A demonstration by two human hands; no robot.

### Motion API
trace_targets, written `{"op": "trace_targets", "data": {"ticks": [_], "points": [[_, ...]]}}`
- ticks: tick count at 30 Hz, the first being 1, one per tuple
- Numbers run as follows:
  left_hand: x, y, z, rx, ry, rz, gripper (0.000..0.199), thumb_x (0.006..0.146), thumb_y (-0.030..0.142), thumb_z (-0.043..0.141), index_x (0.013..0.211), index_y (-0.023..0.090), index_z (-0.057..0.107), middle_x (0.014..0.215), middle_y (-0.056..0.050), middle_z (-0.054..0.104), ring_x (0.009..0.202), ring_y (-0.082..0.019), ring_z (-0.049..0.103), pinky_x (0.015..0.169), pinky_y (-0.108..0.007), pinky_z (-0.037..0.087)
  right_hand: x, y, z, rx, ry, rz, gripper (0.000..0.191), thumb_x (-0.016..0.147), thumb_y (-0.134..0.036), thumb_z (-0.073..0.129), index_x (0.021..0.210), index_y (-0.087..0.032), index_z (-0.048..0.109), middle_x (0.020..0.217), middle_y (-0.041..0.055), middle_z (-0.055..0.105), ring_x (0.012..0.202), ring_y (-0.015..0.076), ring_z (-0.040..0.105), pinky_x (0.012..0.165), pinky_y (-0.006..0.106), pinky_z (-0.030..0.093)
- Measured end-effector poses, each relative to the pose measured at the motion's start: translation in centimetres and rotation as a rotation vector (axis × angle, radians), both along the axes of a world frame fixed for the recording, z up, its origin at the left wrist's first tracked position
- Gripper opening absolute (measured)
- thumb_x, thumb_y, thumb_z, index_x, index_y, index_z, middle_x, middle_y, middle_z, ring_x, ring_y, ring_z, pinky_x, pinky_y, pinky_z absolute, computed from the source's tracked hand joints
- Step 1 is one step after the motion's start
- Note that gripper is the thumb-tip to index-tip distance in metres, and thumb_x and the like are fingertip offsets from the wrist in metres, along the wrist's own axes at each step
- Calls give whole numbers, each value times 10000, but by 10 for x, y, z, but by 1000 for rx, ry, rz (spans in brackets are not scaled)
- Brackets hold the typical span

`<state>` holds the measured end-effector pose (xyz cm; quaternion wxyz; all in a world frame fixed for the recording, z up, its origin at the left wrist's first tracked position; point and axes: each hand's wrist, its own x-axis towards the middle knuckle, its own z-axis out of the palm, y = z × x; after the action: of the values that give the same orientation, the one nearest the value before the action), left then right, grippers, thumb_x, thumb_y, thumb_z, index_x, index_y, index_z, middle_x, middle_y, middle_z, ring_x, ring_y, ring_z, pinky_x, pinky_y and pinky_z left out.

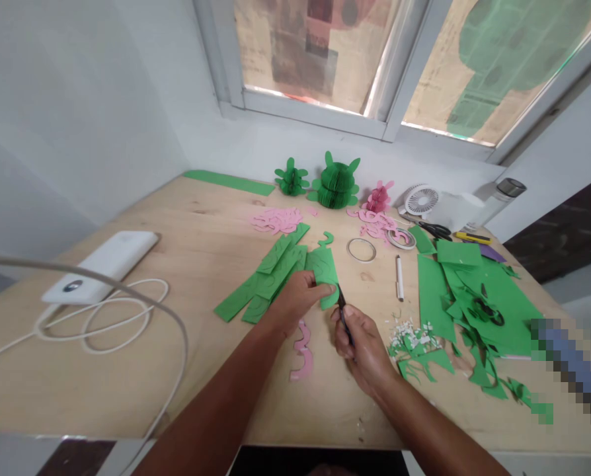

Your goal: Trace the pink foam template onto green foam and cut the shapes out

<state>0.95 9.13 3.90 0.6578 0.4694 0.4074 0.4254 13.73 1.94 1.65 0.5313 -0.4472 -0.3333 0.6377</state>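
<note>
My left hand [305,294] pinches a green paper piece [327,264] with curved lines drawn on it, its thumb across the lower part. Closed around black scissors [344,309] is my right hand [359,340]; their tip is at the paper's right edge, and my fingers hide most of the handles. Left of the held piece, several green paper strips [263,284] with drawn outlines lie overlapping. A small green curved cutout [327,239] rests just beyond it. Below my left hand is a wavy pink cutout [303,354].
Green sheets [434,297], scraps [424,360] and another pair of scissors [488,309] lie at right. A white marker [399,277] and tape ring [361,250] are nearer the middle. Honeycomb paper figures [336,185] stand at the back. A power bank [102,264] with cable sits left.
</note>
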Motion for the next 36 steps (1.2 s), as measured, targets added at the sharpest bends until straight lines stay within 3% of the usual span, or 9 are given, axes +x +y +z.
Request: {"op": "trace_targets", "data": {"ticks": [36], "points": [[-2, 2, 3, 6, 47, -8, 194, 567, 335, 699, 563, 148, 650, 579, 0, 631, 559, -136, 536, 576, -250, 433, 1, 1, -5, 3, 3, 28, 459, 768, -603, 695, 735, -159, 585, 435, -97, 392, 378, 37, 255, 381, 200, 153]]}}
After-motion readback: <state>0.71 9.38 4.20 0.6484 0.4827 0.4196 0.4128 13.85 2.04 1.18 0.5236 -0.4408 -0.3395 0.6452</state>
